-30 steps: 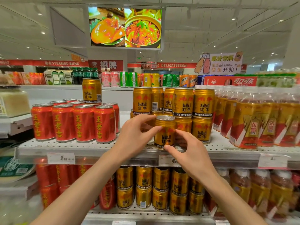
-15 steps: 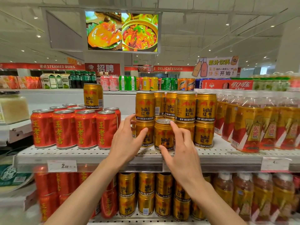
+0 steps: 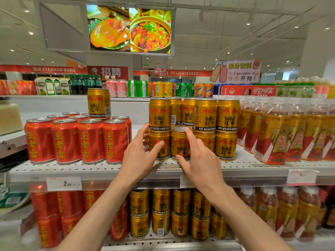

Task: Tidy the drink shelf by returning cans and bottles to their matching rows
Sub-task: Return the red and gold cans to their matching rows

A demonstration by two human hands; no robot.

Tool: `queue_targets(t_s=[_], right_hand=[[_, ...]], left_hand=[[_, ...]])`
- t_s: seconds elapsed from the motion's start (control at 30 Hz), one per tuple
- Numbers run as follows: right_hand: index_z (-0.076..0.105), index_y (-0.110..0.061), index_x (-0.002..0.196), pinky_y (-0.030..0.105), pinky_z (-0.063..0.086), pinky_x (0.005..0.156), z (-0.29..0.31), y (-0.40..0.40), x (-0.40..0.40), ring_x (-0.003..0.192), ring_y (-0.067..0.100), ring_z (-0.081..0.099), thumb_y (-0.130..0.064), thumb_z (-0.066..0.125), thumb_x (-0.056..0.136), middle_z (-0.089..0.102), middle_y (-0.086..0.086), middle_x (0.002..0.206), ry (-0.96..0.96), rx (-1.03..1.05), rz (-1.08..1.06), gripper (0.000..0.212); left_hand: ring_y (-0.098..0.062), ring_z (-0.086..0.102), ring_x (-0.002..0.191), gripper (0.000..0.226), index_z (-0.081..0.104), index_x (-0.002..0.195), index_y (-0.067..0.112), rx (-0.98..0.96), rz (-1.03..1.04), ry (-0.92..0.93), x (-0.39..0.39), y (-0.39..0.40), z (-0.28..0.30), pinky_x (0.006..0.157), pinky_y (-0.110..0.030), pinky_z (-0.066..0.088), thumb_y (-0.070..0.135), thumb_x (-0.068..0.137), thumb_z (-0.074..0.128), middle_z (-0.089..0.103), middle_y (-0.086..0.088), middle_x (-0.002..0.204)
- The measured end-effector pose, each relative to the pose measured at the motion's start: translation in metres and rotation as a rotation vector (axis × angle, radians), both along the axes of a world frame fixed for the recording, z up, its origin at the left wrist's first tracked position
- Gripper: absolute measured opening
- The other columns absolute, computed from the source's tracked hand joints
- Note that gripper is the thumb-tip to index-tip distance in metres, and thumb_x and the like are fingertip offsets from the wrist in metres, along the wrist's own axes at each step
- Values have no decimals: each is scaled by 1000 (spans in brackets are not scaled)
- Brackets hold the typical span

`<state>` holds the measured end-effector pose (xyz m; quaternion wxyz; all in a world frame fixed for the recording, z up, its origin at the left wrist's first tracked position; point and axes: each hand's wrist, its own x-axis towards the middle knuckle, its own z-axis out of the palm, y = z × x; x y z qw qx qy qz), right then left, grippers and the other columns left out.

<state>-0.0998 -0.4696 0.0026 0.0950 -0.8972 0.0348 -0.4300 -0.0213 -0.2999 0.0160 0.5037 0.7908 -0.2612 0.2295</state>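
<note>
Between my left hand [image 3: 140,156] and right hand [image 3: 199,160], both open-fingered, the gold can [image 3: 179,144] needs a level push flush into its row, I judge.

Both hands at gold can [image 3: 179,144], front row, mid shelf [image 3: 101,169]. Left hand [image 3: 139,156]: fingers straight, thumb on neighbouring gold can [image 3: 159,144]. Right hand [image 3: 201,163]: index up along can side, thumb at base. Red cans [image 3: 76,140] to left w/ one stray gold can [image 3: 98,103] on top. Tea bottles [image 3: 275,134] to right.
</note>
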Motion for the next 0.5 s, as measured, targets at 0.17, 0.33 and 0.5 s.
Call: queue_targets(t_s=[0.17,0.33,0.5], right_hand=[[14,-24,160,30,57,76,5,-3,2,104,16,66,-49,65,92,63,-3,126,21,-22,8,89],[19,-23,159,32,59,77,5,0,4,107,17,66,-47,70,90,64,-3,127,-1,-7,25,89],[16,-24,160,30,58,77,3,-2,3,104,15,65,-45,68,92,63,-4,125,4,2,47,89]], left_hand=[[-8,62,117,67,36,151,42,7,7,-11,0,0,0,101,-40,55,47,93,69,56,23,120],[-8,62,116,67,37,151,43,4,2,-17,-1,0,0,101,-39,55,47,93,70,56,23,119],[-7,62,116,67,37,150,44,9,9,-16,-1,1,0,98,-38,56,49,92,69,56,24,118]])
